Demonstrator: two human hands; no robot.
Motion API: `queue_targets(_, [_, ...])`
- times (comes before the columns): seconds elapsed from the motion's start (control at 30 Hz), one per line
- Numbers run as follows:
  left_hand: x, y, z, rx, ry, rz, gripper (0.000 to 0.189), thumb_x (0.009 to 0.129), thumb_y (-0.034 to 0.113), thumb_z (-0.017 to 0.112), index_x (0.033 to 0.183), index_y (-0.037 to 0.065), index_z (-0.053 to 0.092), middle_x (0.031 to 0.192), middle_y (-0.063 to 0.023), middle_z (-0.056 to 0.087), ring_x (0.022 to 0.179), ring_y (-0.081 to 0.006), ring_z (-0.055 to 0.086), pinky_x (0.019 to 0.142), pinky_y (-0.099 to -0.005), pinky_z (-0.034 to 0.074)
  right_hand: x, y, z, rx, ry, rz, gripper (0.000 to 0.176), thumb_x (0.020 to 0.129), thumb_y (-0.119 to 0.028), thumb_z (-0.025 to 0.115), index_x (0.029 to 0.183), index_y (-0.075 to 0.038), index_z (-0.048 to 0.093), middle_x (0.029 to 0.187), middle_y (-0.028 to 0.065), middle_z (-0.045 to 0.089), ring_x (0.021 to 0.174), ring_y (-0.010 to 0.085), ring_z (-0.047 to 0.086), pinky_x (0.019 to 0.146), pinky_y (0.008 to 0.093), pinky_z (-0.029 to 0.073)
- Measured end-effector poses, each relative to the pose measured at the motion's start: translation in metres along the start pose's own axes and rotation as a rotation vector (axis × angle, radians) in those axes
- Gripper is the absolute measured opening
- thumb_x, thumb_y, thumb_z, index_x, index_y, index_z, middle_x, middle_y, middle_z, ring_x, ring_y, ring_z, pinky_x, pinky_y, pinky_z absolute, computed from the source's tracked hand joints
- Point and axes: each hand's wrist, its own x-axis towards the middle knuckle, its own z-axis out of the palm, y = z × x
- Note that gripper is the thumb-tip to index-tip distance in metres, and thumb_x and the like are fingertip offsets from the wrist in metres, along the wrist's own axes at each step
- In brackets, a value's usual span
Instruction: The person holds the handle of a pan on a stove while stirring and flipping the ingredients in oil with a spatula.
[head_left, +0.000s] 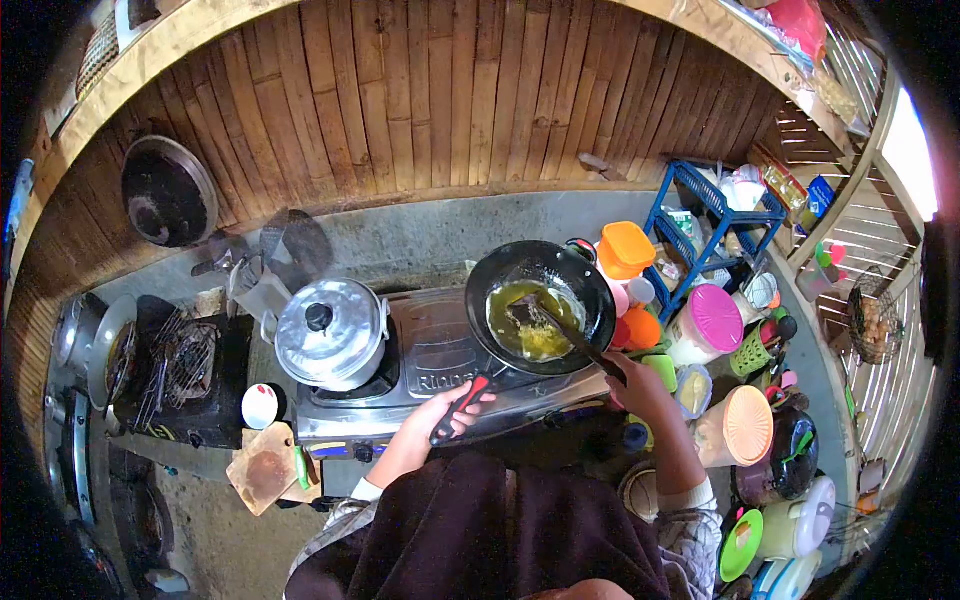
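Wok (492, 272) with yellow oil (513, 293)
Your left hand (432, 411) grips its handle (477, 388); your right hand (636, 383) grips the spatula (573, 336), dipped in the oil.

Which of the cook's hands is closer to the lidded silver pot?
Left. The left hand holds the wok handle, below and right of the silver pot; the right hand holds the spatula, farther right.

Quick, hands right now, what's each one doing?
Left hand: closed, holding the wok by its red-and-black handle.
Right hand: closed, holding the spatula, its blade down in the wok.
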Motion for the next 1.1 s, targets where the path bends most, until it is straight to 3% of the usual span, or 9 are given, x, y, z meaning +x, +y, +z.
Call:
queue_targets(0.13, [0.002,-0.001,-0.006,-0.01,-0.045,0.012,0.051,0.091,0.038,0.041,0.119,-0.004,0.039,0.069,0.0011,0.04,0.047,-0.0023,0.034,0.034,-0.0134,0.027,0.022,0.003,0.019,-0.018,0.058,0.027,0.039,0.081,-0.025,0.054,0.119,-0.017,0.048,0.093,0.0199,0.06,0.085,0.0373,0.058,0.074,0.0458,0.046])
queue_targets(0.23, [0.004,0.0,-0.007,0.002,-0.011,-0.015,0.053,0.09,0.04,0.041,0.122,-0.002,0.036,0.065,0.003,0.037,0.045,-0.0032,0.034,0.033,-0.014,0.027,0.029,0.009,0.027,0.012,0.183,-0.064,0.039,0.08,-0.024,0.055,0.118,-0.018,0.048,0.09,0.0198,0.061,0.084,0.0382,0.058,0.074,0.0461,0.046])
queue_targets(0.3, [0.003,0.001,-0.005,0.01,-0.013,-0.025,0.053,0.09,0.04,0.041,0.122,-0.002,0.037,0.065,0.003,0.037,0.046,-0.0032,0.034,0.034,-0.0138,0.028,0.032,0.011,0.027,0.102,0.217,-0.064,0.036,0.078,-0.017,0.059,0.112,-0.008,0.051,0.087,0.023,0.06,0.082,0.0381,0.058,0.072,0.0413,0.045])
queue_targets(0.47, [0.002,0.0,-0.003,-0.006,0.0,-0.02,0.053,0.09,0.04,0.04,0.121,-0.003,0.038,0.065,0.0033,0.037,0.046,-0.0032,0.035,0.034,-0.0138,0.028,0.018,0.013,0.015,0.097,0.213,-0.1,0.036,0.078,-0.017,0.058,0.113,-0.01,0.051,0.091,0.0213,0.06,0.084,0.0379,0.058,0.074,0.0431,0.045])
queue_targets(0.53, [0.002,0.0,-0.005,-0.014,-0.013,-0.02,0.052,0.09,0.04,0.04,0.12,-0.003,0.039,0.064,0.0034,0.037,0.046,-0.0032,0.034,0.034,-0.0137,0.028,0.011,0.019,0.013,0.09,0.21,-0.131,0.037,0.079,-0.019,0.056,0.115,-0.013,0.05,0.093,0.0201,0.06,0.084,0.0383,0.058,0.074,0.0455,0.046])
queue_targets(0.73, [0.002,0.0,-0.004,-0.042,-0.01,-0.031,0.052,0.09,0.04,0.041,0.12,-0.002,0.039,0.064,0.0028,0.037,0.045,-0.0034,0.035,0.033,-0.0144,0.028,-0.028,0.003,-0.022,0.097,0.096,-0.012,0.033,0.078,-0.014,0.056,0.111,-0.011,0.054,0.094,0.0206,0.06,0.087,0.0377,0.057,0.075,0.042,0.046])
queue_targets(0.8, [0.003,-0.001,-0.008,-0.044,-0.034,-0.024,0.052,0.09,0.039,0.041,0.12,-0.004,0.039,0.066,0.002,0.038,0.046,-0.003,0.035,0.033,-0.0139,0.028,-0.038,0.006,-0.03,0.071,0.149,-0.102,0.036,0.075,-0.012,0.058,0.11,-0.006,0.055,0.093,0.0201,0.06,0.084,0.0357,0.058,0.074,0.0396,0.045])
queue_targets(0.93, [0.0,0.0,-0.003,-0.003,-0.03,-0.005,0.053,0.09,0.038,0.042,0.12,-0.005,0.038,0.068,0.0014,0.039,0.047,-0.0026,0.035,0.034,-0.0132,0.028,-0.052,0.006,-0.044,0.034,0.116,-0.118,0.036,0.074,-0.013,0.059,0.11,-0.007,0.056,0.093,0.0196,0.061,0.085,0.0351,0.059,0.074,0.0388,0.045])
queue_targets(1.1, [0.002,0.001,-0.005,-0.002,-0.025,-0.014,0.053,0.09,0.04,0.042,0.12,-0.003,0.039,0.066,0.0023,0.039,0.046,-0.0032,0.036,0.034,-0.0137,0.028,-0.068,-0.003,-0.062,-0.081,-0.036,0.07,0.035,0.074,-0.013,0.06,0.108,-0.007,0.058,0.093,0.0185,0.061,0.086,0.0347,0.058,0.075,0.0382,0.046])
